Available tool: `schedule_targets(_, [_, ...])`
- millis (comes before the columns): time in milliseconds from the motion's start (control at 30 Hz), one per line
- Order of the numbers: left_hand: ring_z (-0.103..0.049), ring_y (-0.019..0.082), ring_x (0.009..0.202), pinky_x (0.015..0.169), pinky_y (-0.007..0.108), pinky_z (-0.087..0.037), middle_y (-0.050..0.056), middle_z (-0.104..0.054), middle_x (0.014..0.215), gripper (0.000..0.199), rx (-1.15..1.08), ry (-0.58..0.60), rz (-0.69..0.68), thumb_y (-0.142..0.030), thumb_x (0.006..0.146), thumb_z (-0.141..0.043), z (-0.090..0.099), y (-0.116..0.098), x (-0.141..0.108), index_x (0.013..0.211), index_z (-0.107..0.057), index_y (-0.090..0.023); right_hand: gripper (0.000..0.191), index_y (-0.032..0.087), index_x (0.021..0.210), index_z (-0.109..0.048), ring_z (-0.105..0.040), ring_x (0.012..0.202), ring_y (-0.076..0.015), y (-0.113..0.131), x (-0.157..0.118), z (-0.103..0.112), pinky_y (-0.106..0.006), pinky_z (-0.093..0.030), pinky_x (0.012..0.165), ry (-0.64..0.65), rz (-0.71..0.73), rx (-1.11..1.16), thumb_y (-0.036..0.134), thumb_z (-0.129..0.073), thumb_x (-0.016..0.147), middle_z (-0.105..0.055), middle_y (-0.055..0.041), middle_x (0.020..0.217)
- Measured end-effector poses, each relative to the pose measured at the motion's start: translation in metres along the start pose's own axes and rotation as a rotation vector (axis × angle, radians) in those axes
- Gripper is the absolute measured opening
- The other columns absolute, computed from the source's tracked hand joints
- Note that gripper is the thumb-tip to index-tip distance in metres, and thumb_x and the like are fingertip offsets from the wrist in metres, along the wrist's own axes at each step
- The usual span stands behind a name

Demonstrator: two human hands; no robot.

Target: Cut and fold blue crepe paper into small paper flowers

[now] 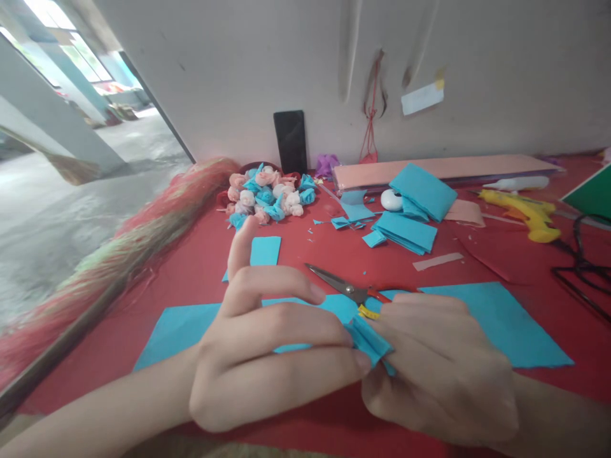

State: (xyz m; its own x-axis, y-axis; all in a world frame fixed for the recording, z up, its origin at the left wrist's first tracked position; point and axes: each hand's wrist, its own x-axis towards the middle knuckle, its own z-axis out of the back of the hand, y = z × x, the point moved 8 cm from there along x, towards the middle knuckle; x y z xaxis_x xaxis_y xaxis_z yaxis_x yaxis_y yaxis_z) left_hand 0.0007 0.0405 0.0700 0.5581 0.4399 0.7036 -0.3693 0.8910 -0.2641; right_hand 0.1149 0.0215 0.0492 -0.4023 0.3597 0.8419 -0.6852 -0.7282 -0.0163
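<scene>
A small folded piece of blue crepe paper (370,338) is pinched between my two hands. My left hand (267,343) presses its fingertips on the paper's left side, with the index finger bent above and the thumb raised. On the right, my right hand (439,362) is closed around the other end, and its fingertips are partly hidden. Behind the hands lie scissors (341,283) with red and yellow handles, resting partly on a long blue paper sheet (501,324). A smaller blue piece (265,250) shows beyond my left hand.
Paper roses (267,194) in blue, pink and white are heaped at the back. Folded blue paper stacks (405,232), a yellow glue gun (525,210) with a black cable and a long pink paper pack (443,170) lie right. A phone (291,141) leans on the wall; a broom (138,235) lies left.
</scene>
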Motion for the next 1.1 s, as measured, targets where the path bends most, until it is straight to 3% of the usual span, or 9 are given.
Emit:
schedule_targets(100, [-0.059,0.015,0.086,0.106,0.041,-0.043,-0.006,-0.068,0.072,0.025,0.183,-0.039,-0.165,-0.012,0.083,-0.054,0.000,-0.010,-0.002,0.094,-0.067,-0.030,0.017,0.020,0.069,-0.049,-0.043,0.043,-0.0110,0.000,0.000,0.001,-0.031,-0.034,0.050,-0.003,0.000,0.010,0.014,-0.040,0.081,-0.056,0.0040,0.052])
schedule_targets(300, [-0.051,0.014,0.087,0.113,0.036,-0.032,-0.008,-0.066,0.076,0.024,0.181,-0.034,-0.183,-0.012,0.084,-0.053,-0.001,-0.011,0.001,0.090,-0.067,-0.030,0.015,0.019,0.066,-0.048,-0.043,0.042,-0.0108,-0.002,0.000,-0.001,-0.031,-0.033,0.049,0.035,-0.026,0.052,0.012,-0.042,0.078,-0.055,0.0037,0.050])
schedule_targets(533, [-0.054,0.015,0.083,0.107,0.037,-0.039,-0.006,-0.065,0.068,0.015,0.159,-0.059,-0.185,-0.017,0.082,-0.059,0.003,-0.013,0.004,0.083,-0.068,-0.029,0.019,0.019,0.063,-0.049,-0.044,0.044,-0.0098,-0.005,-0.002,-0.001,-0.030,-0.036,0.052,0.009,-0.081,0.153,0.012,-0.042,0.079,-0.057,0.0038,0.052])
schedule_targets(667, [-0.055,0.014,0.080,0.108,0.038,-0.036,-0.006,-0.065,0.067,0.013,0.157,-0.118,-0.201,-0.019,0.083,-0.059,0.006,-0.016,0.005,0.079,-0.067,-0.028,0.022,0.019,0.060,-0.049,-0.048,0.047,-0.0096,-0.007,-0.002,-0.003,-0.029,-0.037,0.053,0.024,-0.103,0.182,0.011,-0.042,0.079,-0.060,0.0030,0.056])
schedule_targets(900, [-0.053,0.014,0.083,0.110,0.040,-0.033,-0.008,-0.065,0.068,0.017,0.222,-0.043,-0.118,-0.019,0.086,-0.055,0.002,-0.012,0.007,0.078,-0.065,-0.031,0.027,0.018,0.054,-0.049,-0.041,0.047,-0.0090,-0.007,-0.001,-0.004,-0.027,-0.033,0.050,0.066,-0.133,0.254,0.006,-0.040,0.077,-0.051,0.0044,0.049])
schedule_targets(1100, [-0.051,0.013,0.084,0.108,0.036,-0.034,-0.007,-0.064,0.071,0.012,0.131,-0.047,-0.193,-0.017,0.081,-0.061,0.001,-0.012,0.010,0.078,-0.063,-0.028,0.027,0.018,0.054,-0.046,-0.037,0.046,-0.0090,-0.007,-0.002,-0.005,-0.027,-0.031,0.048,0.067,-0.116,0.261,0.007,-0.039,0.077,-0.045,0.0046,0.047])
